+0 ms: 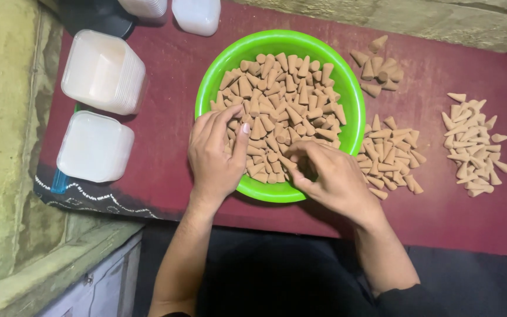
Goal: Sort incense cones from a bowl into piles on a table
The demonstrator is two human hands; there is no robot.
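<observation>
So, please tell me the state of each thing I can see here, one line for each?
Green bowl: full of tan cones.
Left hand: in the bowl, fingers on cones.
Right hand: pinching cones at the bowl's edge.
Three cone piles: loose on the red cloth.
White containers: stacked, empty.

One green bowl sat in middle of frame. Cones in bowl: too many to count. Two hands were in bowl: left hand, right hand. Three loose piles of cones lay right of bowl: small pile at upper right, bigger pile just beside bowl, third pile at far right. Four white plastic tubs showed: two at left, two cut off at top edge. One dark red cloth lay under all.
</observation>
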